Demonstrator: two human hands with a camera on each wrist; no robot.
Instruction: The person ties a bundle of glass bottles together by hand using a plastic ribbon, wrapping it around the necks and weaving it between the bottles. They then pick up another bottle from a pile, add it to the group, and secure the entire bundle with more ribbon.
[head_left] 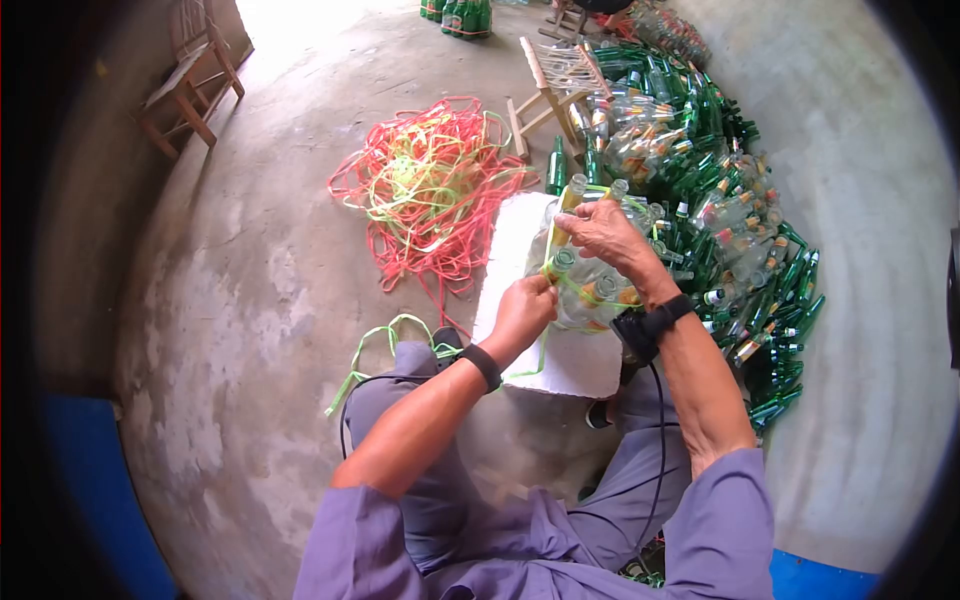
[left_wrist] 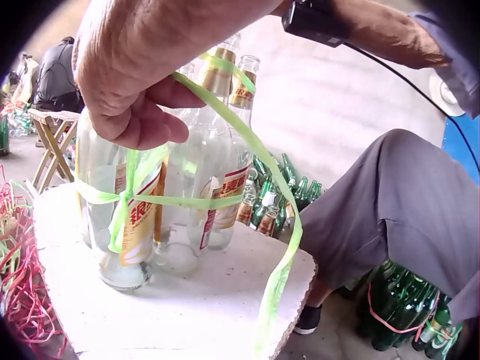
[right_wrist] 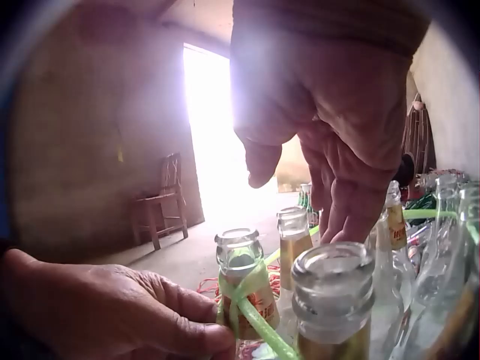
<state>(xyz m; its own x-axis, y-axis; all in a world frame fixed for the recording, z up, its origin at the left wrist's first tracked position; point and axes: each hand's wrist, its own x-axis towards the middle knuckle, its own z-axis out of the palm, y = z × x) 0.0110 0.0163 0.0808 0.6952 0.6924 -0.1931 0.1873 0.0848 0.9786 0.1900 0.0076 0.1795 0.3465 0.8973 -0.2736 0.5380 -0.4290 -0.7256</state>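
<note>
A bundle of clear glass bottles (left_wrist: 176,225) with yellow labels stands upright on a white foam block (head_left: 510,265). A flat green strap (left_wrist: 281,225) circles their lower bodies with a knot at the front, and also runs round the necks. My left hand (head_left: 527,312) pinches the strap beside the near bottle's neck (right_wrist: 238,247); a loose length hangs below it. Over the bottle tops, my right hand (head_left: 608,236) reaches with fingers pointing down among the necks (right_wrist: 292,221), close to the strap. Its thumb (right_wrist: 262,165) stands apart from the other fingers.
A tangled heap of red and green straps (head_left: 430,180) lies on the floor at the left. Green and clear bottles (head_left: 740,250) pile along the right wall. Ahead is a wooden folding stool (head_left: 555,85), with a standing green bottle (head_left: 557,165) near it. A wooden chair (head_left: 190,85) stands farther left.
</note>
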